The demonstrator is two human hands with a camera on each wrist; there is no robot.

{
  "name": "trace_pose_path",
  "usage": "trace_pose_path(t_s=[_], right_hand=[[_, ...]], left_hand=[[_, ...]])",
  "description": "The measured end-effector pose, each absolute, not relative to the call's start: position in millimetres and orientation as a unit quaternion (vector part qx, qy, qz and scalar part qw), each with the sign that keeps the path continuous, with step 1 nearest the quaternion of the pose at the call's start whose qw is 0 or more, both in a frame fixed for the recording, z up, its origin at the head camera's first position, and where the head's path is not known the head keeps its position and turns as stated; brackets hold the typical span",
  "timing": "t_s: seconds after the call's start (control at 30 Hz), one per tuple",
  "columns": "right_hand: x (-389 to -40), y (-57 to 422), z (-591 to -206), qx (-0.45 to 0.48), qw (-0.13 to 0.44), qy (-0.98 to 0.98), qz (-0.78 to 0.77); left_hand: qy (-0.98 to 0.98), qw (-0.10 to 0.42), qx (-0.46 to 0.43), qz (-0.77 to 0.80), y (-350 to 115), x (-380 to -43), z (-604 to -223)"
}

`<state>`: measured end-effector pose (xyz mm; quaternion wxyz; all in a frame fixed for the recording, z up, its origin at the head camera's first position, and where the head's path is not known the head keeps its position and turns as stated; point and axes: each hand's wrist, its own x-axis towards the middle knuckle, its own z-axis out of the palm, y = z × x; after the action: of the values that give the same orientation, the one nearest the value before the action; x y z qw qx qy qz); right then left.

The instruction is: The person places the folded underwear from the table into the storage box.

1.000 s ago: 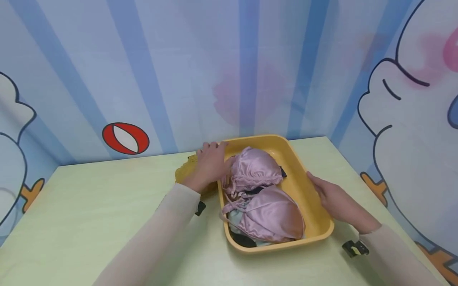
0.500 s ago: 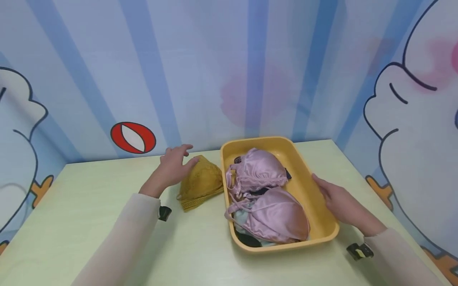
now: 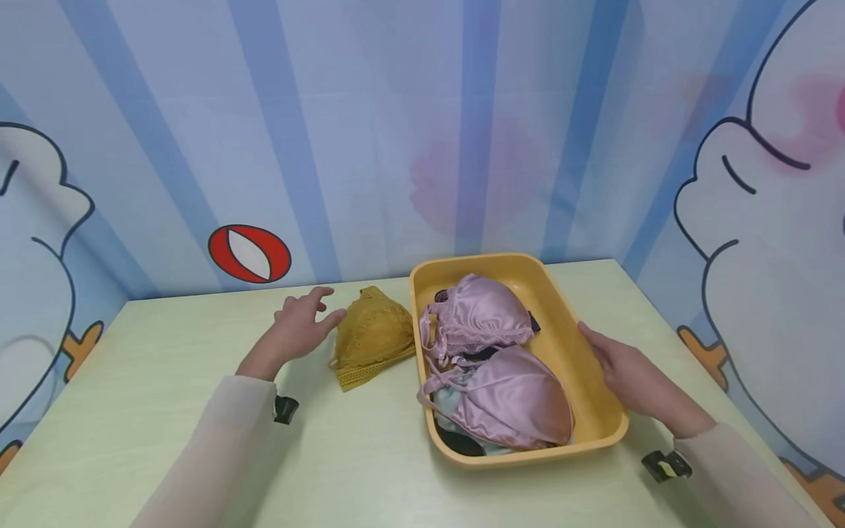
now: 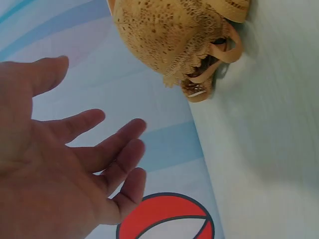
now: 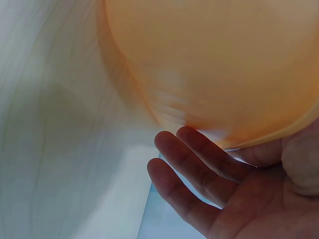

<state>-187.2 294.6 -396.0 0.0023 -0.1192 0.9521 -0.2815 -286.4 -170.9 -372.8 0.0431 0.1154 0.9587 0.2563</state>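
Note:
A mustard lace bra (image 3: pixel 372 330) lies on the table against the left side of a yellow plastic tray (image 3: pixel 515 460). My left hand (image 3: pixel 295 330) hovers just left of that bra, fingers spread and holding nothing; the left wrist view shows a gap between the hand (image 4: pixel 75 159) and the lace bra (image 4: pixel 164 35). Inside the tray is a pink satin bra (image 3: pixel 515 396), its straps hanging over the left rim. My right hand (image 3: pixel 634 378) rests against the tray's right wall. In the right wrist view its fingers (image 5: pixel 194 169) are extended and touch the tray's outside (image 5: pixel 209 64).
Pale green and dark fabric (image 3: pixel 455 440) shows under the pink bra, partly hidden. The light table (image 3: pixel 198 352) ends at a backdrop (image 3: pixel 370 132) with blue stripes and cartoon figures. A black band (image 3: pixel 285 409) is at the left wrist, another (image 3: pixel 667 466) at the right.
My left hand has left the tray's left rim and moved left past the mustard bra, uncovering it. The right hand has stayed at the tray. The view has shifted slightly.

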Motion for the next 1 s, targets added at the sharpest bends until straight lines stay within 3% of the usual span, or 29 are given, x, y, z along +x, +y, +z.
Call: trace_pose_path(t_s=[0.2,0.57,1.0], right_hand=[[-186.9,295.3,-395.1,-0.118,0.004,0.951,-0.287],[-186.4,294.5,-395.8,-0.114,0.004,0.951,-0.288],[-187.2,296.9,-394.4,-0.125,0.004,0.954,-0.271]], left_hand=[[0.957,0.088,0.109,0.253,-172.1,-283.9,-384.9],[0.947,0.119,0.106,0.277,-168.5,-284.7,-403.9],[0.944,0.109,0.121,0.289,-161.4,-290.7,-417.1]])
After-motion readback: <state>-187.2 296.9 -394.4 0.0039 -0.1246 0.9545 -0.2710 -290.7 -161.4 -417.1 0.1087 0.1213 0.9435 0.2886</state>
